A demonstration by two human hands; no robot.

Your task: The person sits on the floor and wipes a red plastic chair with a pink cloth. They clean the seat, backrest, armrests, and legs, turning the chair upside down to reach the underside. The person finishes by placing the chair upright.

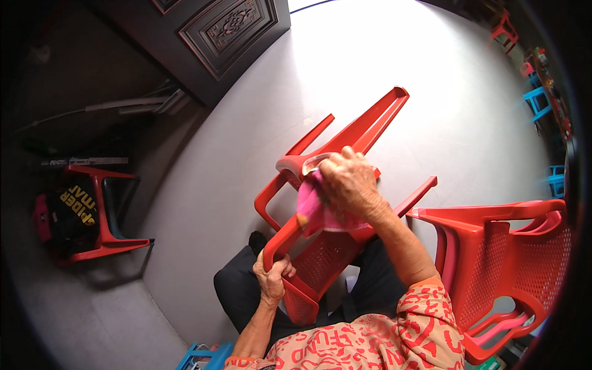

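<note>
A red plastic chair point(370, 126) lies tipped in front of me, its legs pointing away and its perforated back resting near my lap. My left hand point(272, 277) is wrapped round the chair's frame on the near left side. In my right hand point(350, 182) is a pink cloth point(316, 206), pressed against the chair near the middle. The cloth hangs down over the chair's edge and hides part of it.
Stacked red chairs point(493, 246) stand close on my right. To the left, another red chair point(102, 209) bears a dark bag point(74, 213). A blue stool point(206, 356) is at the lower left. A dark carved door point(228, 31) stands at the upper left; blue stools point(538, 103) are far right.
</note>
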